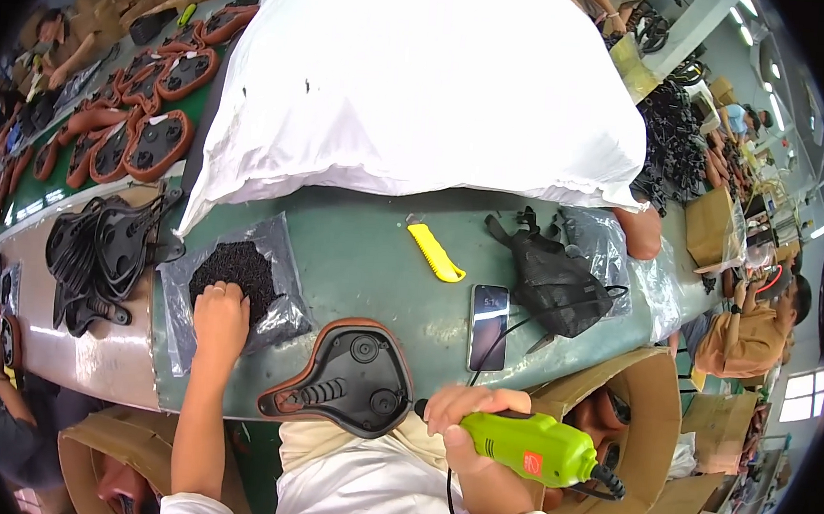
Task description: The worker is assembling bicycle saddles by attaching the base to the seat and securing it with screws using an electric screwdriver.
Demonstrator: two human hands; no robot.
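Observation:
My left hand (220,318) has its fingers bent and pressed together into a pile of small black screws (235,269); the fingertips are hidden among them. The pile lies on an opened clear plastic bag (177,309). My right hand (462,423) is wrapped round a lime-green electric screwdriver (534,449), held above the table's near edge with its cable trailing. Between my hands a brown-rimmed bicycle saddle (351,377) rests underside up, its black base showing. Its narrow nose points left, and its wide end is close to my right hand.
A large white sack (433,87) fills the table's far side. A yellow box cutter (436,253), a phone (489,327) and a black mesh pouch (563,285) lie to the right. Black saddle bases (102,250) are stacked left. Cardboard boxes (653,436) with saddles stand beside me; people work nearby.

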